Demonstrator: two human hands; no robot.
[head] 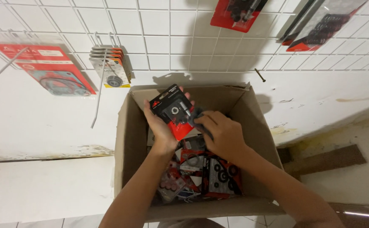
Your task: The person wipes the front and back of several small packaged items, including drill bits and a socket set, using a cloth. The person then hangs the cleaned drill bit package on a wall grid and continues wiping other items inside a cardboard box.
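Blister pack gripped in left hand, right hand clasping its lower edge

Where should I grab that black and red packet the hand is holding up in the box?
Probably by the long edges of the packet, coming from below like the left hand does. It is a flat card, tilted up above the box, so fingers can pinch its sides.

My way into the open brown cardboard box is from above only; its four walls hem me in, and red-and-black blister packs cover the bottom.
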